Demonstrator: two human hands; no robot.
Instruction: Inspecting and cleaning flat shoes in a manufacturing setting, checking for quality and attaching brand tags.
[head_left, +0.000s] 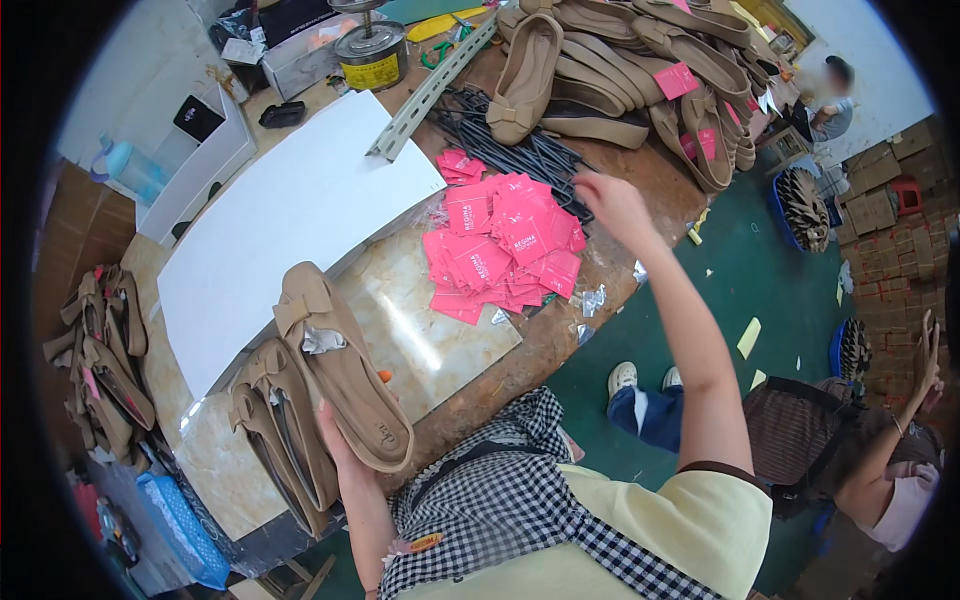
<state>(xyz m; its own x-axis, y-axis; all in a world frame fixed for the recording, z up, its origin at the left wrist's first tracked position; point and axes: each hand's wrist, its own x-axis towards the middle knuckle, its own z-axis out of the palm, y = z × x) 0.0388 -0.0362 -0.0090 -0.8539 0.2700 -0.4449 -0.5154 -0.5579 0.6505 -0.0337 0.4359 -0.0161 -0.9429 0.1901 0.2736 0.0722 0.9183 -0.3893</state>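
Observation:
My left hand (345,450) grips a tan flat shoe (355,395) by its heel end. The shoe has a bow at the toe and crumpled white paper inside. Two similar bow-front shoes (275,430) lie directly left of it on the table. Out over the far side, my right hand (606,205) has its fingers pinched at the edge of a pile of thin black sticks (535,140); what lies between the fingertips is hidden. Just left of that hand, a heap of pink square cards (500,245) covers part of the marbled tabletop (385,330).
A perforated metal angle bar (435,85) rests across a large white sheet (290,210). Many tan shoes (620,70) are piled at the back. A round metal can (370,55) stands behind the sheet. Another person's raised arm (885,450) shows at right, with blue baskets (800,210) beyond.

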